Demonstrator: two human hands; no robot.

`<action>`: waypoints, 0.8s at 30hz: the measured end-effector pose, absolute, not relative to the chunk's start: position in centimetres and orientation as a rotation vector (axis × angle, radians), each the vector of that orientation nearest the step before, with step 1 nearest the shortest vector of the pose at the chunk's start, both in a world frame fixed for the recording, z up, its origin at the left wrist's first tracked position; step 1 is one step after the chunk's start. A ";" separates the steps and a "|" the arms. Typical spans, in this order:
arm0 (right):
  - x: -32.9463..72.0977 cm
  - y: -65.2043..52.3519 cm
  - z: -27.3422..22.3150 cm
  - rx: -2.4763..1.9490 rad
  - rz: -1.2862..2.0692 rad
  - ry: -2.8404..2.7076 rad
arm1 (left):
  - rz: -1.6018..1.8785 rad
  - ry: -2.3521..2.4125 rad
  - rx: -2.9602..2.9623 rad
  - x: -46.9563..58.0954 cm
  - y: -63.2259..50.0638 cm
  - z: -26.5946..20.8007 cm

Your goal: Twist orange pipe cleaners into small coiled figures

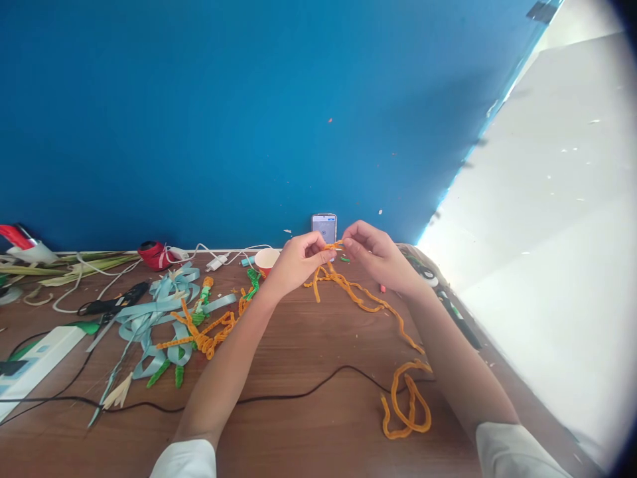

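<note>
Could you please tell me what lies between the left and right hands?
In the head view, a stretch of orange fuzzy cord bridges the gap from the left hand to the right hand.

Ribbon [135,316], fuzzy orange strands [204,343] and wooden table [308,358] suggest a craft workspace.

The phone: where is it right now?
In the head view, the phone stands near the middle, at the back of the table before the blue wall, just beyond the left hand and right hand.
</note>
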State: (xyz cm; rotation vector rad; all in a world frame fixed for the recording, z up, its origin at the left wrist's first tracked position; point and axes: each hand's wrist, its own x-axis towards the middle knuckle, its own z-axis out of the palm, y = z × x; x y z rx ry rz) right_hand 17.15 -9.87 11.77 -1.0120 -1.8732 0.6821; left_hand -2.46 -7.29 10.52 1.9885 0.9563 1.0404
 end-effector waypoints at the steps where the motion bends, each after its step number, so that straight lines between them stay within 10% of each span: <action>1: 17.3 -9.9 11.7 -1.026 0.618 -1.889 | 1.016 0.981 2.018 -2.5 -7.3 10.5; 24: 18.7 -9.1 11.9 -0.897 0.883 -1.995 | 0.804 0.700 1.981 -2.8 -7.4 10.7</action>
